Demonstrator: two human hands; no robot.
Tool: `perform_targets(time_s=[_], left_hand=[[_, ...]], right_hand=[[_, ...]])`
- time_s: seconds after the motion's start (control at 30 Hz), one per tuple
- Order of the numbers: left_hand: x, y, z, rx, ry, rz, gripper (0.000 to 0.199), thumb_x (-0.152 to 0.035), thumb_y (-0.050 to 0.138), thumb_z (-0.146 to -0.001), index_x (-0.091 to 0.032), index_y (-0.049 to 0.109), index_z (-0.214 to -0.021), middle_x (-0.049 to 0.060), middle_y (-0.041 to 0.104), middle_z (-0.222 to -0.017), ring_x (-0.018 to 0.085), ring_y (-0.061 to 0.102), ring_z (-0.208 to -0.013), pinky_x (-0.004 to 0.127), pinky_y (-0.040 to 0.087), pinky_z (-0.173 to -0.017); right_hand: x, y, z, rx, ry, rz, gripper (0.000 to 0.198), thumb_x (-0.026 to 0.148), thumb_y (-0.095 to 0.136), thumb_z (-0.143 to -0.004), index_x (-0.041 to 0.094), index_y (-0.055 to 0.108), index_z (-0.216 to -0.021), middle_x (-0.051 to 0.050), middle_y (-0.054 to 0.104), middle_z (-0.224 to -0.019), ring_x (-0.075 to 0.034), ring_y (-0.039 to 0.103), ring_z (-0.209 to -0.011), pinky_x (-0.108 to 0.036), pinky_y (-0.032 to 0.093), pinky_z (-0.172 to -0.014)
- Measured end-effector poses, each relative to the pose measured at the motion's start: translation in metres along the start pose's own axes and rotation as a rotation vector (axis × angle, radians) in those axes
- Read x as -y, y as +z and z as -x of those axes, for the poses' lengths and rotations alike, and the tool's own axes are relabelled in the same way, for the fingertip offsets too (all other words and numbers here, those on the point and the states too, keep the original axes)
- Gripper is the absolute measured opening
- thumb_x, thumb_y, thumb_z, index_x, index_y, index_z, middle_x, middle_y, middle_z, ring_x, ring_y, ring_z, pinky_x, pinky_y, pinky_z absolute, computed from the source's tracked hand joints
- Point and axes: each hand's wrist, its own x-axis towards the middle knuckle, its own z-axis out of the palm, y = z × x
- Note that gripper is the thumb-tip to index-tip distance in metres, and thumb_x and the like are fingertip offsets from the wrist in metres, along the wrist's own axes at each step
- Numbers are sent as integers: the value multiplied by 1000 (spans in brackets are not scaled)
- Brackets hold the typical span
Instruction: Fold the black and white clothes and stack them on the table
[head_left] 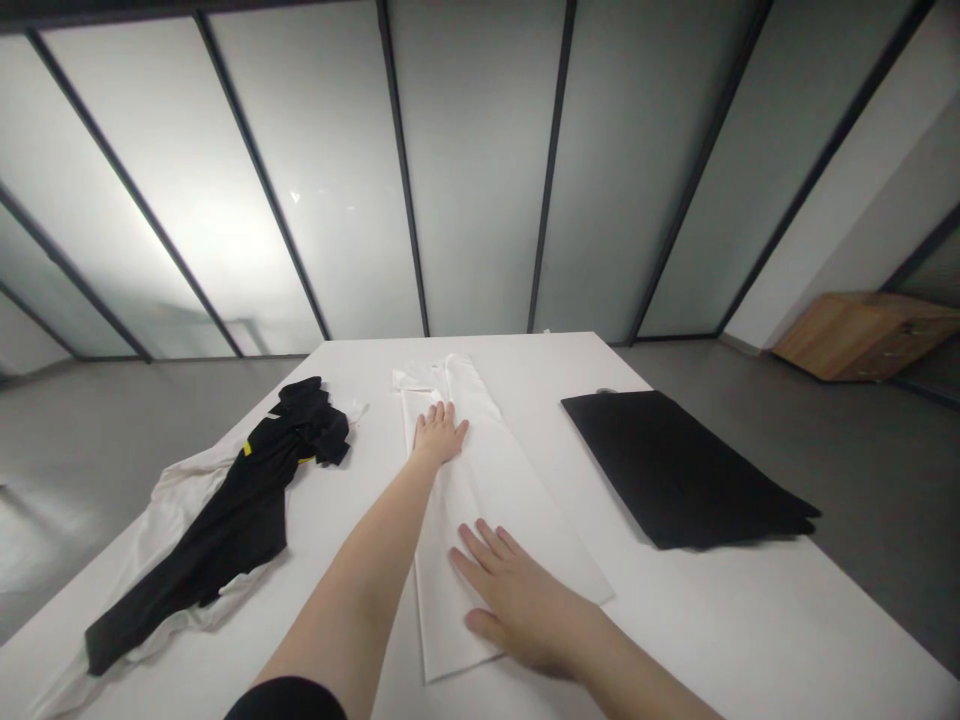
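A white shirt [510,480], folded into a long panel, lies in the middle of the table with its collar end away from me. My left hand [439,434] rests flat on its upper part, fingers spread and pointing to the far end. Closer to me, my right hand [517,600] lies over the lower part of the shirt with fingers apart. Neither hand grips anything. Some of the cloth under both hands is hidden.
A black garment with yellow trim [255,500] lies over white cloth [184,495] on the left of the white table [540,370]. On the right are black flat sheets [682,465]. A wooden cabinet [862,335] stands beyond, and frosted glass panels [480,170] line the back.
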Motion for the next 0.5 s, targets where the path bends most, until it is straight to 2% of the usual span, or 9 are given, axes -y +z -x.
perform_targets(time_s=[0.07, 0.13, 0.2, 0.27, 0.3, 0.37, 0.5], left_hand=[[1, -1, -1, -32, 7, 23, 69, -51, 34, -106, -10, 37, -161, 24, 36, -167, 39, 31, -157, 62, 25, -124], [2, -5, 0, -67, 28, 55, 61, -44, 30, -108, -13, 40, -159, 22, 45, -163, 35, 40, -153, 59, 30, -123], [4, -11, 2, -97, 64, 93, 54, -36, 23, -110, -18, 45, -155, 15, 57, -155, 27, 51, -145, 49, 38, -121], [6, -16, 7, -126, 88, 120, 51, -29, 20, -109, -22, 52, -149, 10, 64, -147, 21, 58, -137, 39, 42, -117], [6, -18, 11, -139, 84, 124, 50, -27, 21, -109, -22, 54, -146, 9, 66, -144, 20, 59, -135, 38, 43, -116], [4, -17, 23, -160, 42, 115, 47, -26, 28, -106, -18, 56, -143, 13, 65, -143, 25, 59, -133, 41, 44, -115], [-5, -4, 55, -122, -69, 42, 54, -39, 45, -101, -13, 53, -148, 24, 54, -154, 44, 49, -142, 61, 37, -115]], right_hand=[[0, -6, 4, 26, -7, -15, 75, 34, 64, -98, 21, 34, -166, -14, 12, -175, -35, 5, -163, -57, 11, -132], [0, -11, 3, 9, -24, -20, 68, 32, 63, -99, 23, 41, -163, -13, 18, -175, -36, 12, -162, -57, 16, -131], [-2, -14, -1, -69, -43, -12, 49, 26, 54, -103, 23, 56, -152, -13, 37, -169, -33, 31, -158, -54, 26, -128], [-3, -15, -8, -174, -46, -2, 41, 15, 46, -104, 20, 69, -137, -13, 63, -149, -28, 54, -140, -46, 41, -119], [-4, -15, -11, -224, -47, -2, 41, 10, 45, -102, 19, 73, -131, -12, 71, -135, -26, 62, -128, -43, 46, -113], [-5, -14, -15, -305, -72, -15, 41, 5, 47, -98, 19, 76, -123, -10, 75, -115, -23, 65, -111, -38, 51, -101], [-1, -4, -18, -356, -195, -69, 39, 5, 53, -95, 22, 76, -120, -7, 71, -108, -21, 63, -103, -33, 52, -92]])
